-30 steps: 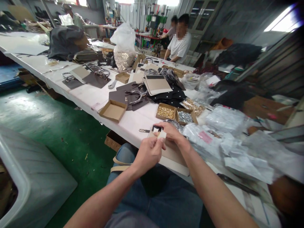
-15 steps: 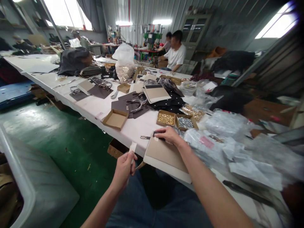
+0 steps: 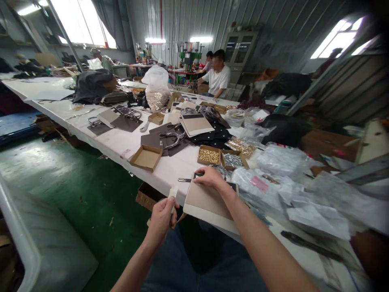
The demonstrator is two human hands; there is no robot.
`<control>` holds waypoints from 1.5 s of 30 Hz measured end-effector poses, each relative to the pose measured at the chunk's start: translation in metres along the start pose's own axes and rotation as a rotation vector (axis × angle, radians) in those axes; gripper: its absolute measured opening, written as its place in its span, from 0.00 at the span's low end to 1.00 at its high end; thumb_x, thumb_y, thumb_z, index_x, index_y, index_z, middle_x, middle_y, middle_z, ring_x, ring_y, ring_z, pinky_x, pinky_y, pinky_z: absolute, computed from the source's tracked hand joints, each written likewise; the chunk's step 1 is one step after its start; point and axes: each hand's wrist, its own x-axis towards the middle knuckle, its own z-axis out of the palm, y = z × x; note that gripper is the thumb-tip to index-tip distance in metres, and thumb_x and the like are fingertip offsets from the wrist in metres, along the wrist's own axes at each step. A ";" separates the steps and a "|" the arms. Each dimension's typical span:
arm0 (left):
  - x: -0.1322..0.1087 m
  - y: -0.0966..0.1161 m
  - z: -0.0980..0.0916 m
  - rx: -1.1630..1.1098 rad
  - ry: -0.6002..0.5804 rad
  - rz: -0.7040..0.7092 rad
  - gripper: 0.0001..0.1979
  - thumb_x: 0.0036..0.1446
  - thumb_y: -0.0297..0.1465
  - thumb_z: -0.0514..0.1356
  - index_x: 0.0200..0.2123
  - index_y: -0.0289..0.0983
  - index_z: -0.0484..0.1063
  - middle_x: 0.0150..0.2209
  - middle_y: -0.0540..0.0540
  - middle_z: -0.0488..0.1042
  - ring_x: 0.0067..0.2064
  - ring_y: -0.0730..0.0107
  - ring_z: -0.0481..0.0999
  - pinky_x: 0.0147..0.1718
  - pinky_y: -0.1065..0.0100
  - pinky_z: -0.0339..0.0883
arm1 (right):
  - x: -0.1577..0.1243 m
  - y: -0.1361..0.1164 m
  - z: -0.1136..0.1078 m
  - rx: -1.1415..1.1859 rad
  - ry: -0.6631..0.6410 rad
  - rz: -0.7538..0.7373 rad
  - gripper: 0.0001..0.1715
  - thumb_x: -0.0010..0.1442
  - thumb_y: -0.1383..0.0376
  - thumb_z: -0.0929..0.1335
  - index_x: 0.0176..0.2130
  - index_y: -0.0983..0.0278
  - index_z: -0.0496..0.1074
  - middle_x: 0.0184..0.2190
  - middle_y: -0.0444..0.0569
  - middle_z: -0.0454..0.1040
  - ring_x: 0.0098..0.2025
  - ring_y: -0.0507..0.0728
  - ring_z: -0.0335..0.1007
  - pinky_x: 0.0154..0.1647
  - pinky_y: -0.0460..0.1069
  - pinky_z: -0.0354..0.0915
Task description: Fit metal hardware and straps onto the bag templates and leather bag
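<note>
A strip of whitish material (image 3: 173, 191) sticks up from my left hand (image 3: 164, 213), which is closed round it just off the table's front edge. My right hand (image 3: 210, 177) rests on the upper part of a beige flat panel (image 3: 203, 198) with a dark top band, its fingers bent at the band; whether they pinch anything is hidden. From under the panel's upper left corner a dark strap with a metal end (image 3: 184, 180) juts out. Beyond the right hand stand a small box of gold pieces (image 3: 209, 155) and a box of silver pieces (image 3: 232, 159).
An open cardboard box (image 3: 146, 158) sits near the table edge. Dark panels with wrapped handles (image 3: 164, 140) lie behind it. Plastic bags (image 3: 261, 186) crowd the right. A grey bin (image 3: 57, 235) stands at left. A person in white (image 3: 219, 79) sits across the table.
The view has shifted slightly, moving the table items a little left in the picture. Both hands keep nearly the same places, the left on the strip and the right on the panel.
</note>
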 end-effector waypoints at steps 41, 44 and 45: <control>-0.032 -0.041 0.167 0.259 -0.590 -0.050 0.24 0.76 0.49 0.60 0.59 0.37 0.79 0.50 0.36 0.84 0.35 0.59 0.88 0.17 0.72 0.68 | -0.253 0.046 -0.033 0.882 0.097 0.151 0.43 0.66 0.42 0.80 0.70 0.57 0.74 0.32 0.45 0.84 0.34 0.61 0.80 0.38 0.55 0.77; -0.022 -0.048 0.174 0.189 -0.591 -0.101 0.27 0.75 0.55 0.59 0.52 0.35 0.79 0.50 0.34 0.85 0.27 0.65 0.85 0.15 0.73 0.68 | -0.248 0.057 -0.036 0.702 0.190 0.178 0.38 0.66 0.41 0.80 0.65 0.56 0.78 0.32 0.46 0.84 0.33 0.61 0.79 0.35 0.55 0.74; -0.020 -0.050 0.176 0.167 -0.578 -0.124 0.29 0.74 0.56 0.59 0.52 0.34 0.79 0.50 0.33 0.86 0.25 0.66 0.84 0.15 0.72 0.68 | -0.246 0.061 -0.038 0.624 0.238 0.182 0.35 0.66 0.41 0.80 0.62 0.56 0.80 0.34 0.47 0.85 0.34 0.61 0.80 0.36 0.55 0.74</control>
